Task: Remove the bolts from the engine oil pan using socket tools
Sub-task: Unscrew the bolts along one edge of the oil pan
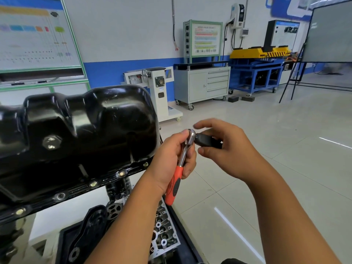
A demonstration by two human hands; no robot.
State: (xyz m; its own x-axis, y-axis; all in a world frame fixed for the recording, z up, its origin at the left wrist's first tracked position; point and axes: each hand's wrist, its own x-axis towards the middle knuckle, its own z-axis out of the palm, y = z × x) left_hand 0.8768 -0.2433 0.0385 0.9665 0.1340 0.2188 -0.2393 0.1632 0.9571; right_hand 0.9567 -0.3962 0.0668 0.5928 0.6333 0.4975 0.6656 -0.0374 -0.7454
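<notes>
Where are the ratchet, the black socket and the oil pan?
ratchet [185, 149], head view, on its chrome shank.
black socket [203, 139], head view, on its side wall.
oil pan [91, 130], head view, on its glossy side.

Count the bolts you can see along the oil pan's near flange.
5 on the oil pan flange: bolts at far left, left of middle, middle, right of middle and the right corner. Others may be hidden on the far side.

You face a workshop with a white-and-blue wall [118, 35], pale glossy floor tiles [266, 130], a grey wheeled tool cabinet [202, 85] and a blue workbench [255, 73].
</notes>
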